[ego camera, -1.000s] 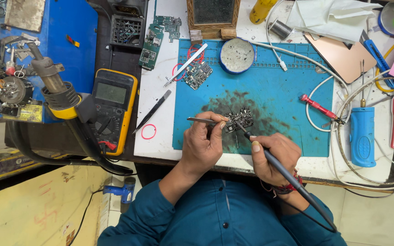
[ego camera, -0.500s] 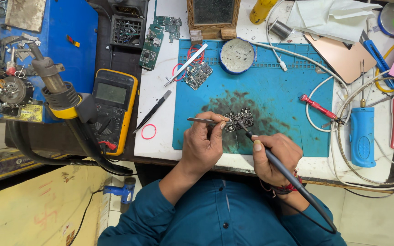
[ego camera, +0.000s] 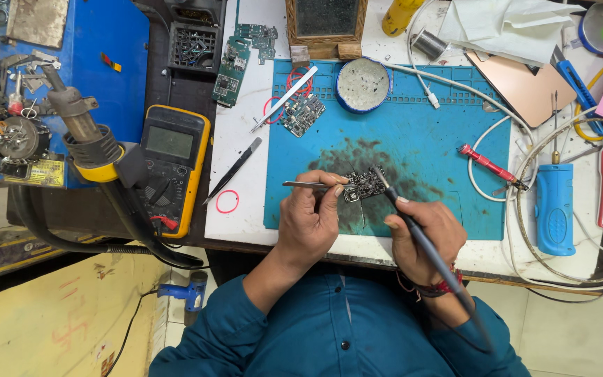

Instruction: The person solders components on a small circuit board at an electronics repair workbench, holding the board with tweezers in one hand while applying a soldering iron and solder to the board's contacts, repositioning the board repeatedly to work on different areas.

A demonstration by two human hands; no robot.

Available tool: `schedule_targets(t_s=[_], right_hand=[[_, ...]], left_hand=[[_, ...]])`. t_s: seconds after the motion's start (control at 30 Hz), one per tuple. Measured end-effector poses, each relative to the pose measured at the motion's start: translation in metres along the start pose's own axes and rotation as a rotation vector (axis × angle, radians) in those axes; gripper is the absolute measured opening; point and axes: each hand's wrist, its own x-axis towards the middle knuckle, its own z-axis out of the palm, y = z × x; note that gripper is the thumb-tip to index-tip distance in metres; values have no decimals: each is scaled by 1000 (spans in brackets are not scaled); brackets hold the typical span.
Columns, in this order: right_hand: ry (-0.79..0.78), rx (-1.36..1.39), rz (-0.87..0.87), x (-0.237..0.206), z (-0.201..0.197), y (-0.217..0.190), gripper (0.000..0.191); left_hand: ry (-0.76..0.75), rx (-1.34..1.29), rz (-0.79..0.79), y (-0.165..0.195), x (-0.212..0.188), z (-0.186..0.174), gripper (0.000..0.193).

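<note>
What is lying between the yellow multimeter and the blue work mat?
In the head view, black tweezers and a red rubber band lie on the white table between the yellow multimeter and the blue work mat.

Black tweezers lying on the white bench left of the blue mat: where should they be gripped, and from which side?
Pinch the black tweezers from above across the wider upper-right half; they lie flat and diagonal, tapering to fine points at lower left.

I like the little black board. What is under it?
The small circuit board lies on a blue work mat, on a dark, sooty stain. The left hand holds tweezers to it; the right hand touches a soldering iron there. Directly beneath the board is hidden.
</note>
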Motion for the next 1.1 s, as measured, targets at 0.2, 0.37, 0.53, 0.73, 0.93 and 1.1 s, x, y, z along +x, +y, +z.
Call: schedule_targets(t_s=[0.2,0.37,0.53,0.73,0.93,1.1], right_hand=[[-7,122,31,2,0,0,13],[-51,110,13,7,0,-4,12],[-68,116,43,10,0,-8,12],[-64,111,37,10,-1,-9,13],[-58,104,61,10,0,-8,13],[-52,116,38,10,-1,-8,13]], left_hand=[[9,30,25,0,0,1,16],[14,27,23,0,0,1,16],[14,36,15,0,0,1,17],[12,25,30,-1,0,1,18],[-4,20,32,-2,0,1,17],[-2,33,43,-1,0,1,17]])
